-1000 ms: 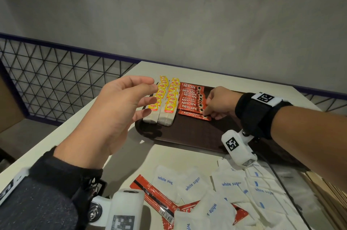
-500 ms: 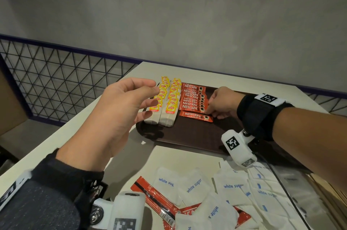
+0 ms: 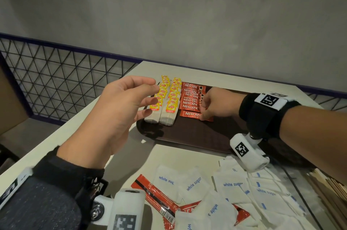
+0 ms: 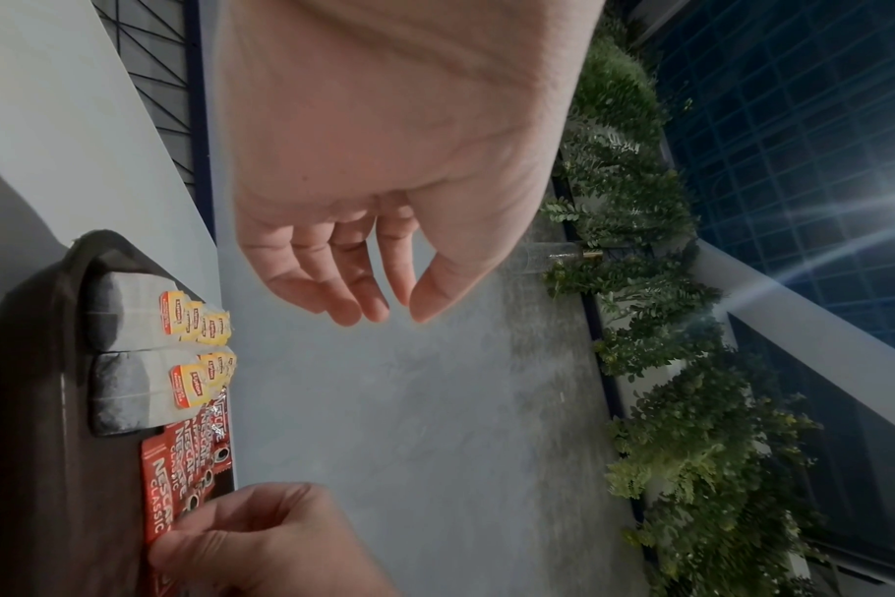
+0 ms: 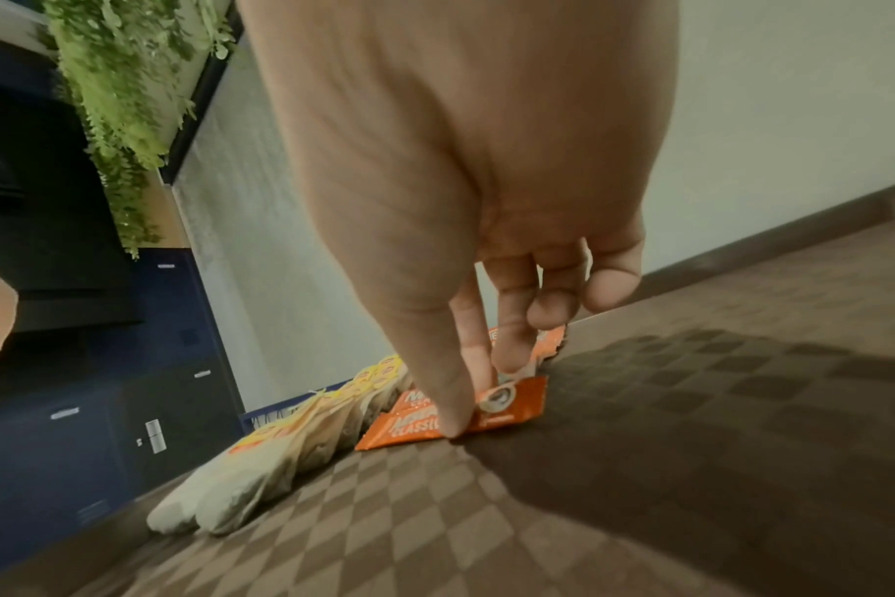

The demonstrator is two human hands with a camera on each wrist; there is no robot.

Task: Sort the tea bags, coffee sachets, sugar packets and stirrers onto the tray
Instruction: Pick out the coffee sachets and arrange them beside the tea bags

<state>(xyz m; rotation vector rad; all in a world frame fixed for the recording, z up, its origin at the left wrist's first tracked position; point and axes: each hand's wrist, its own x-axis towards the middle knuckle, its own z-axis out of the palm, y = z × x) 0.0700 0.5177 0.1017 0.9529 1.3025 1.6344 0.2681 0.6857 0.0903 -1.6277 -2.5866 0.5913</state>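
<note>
On the dark brown tray (image 3: 187,136), two rows of yellow-tagged tea bags (image 3: 166,98) lie overlapped beside a row of red Nescafé coffee sachets (image 3: 190,98). The nearest sachet (image 3: 191,114) lies flat under my right hand (image 3: 216,103). White sugar packets (image 3: 232,186) and two more red sachets (image 3: 157,198) lie jumbled on the worktop (image 3: 187,156).

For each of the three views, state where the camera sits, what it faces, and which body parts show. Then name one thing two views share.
Head: worn on the head, looks down at the tray; both hands show.
Left wrist: along the empty left hand toward the wall.
Right wrist: along the right hand pinching the nearest coffee sachet.
Shared: the tea bags appear in both wrist views.
</note>
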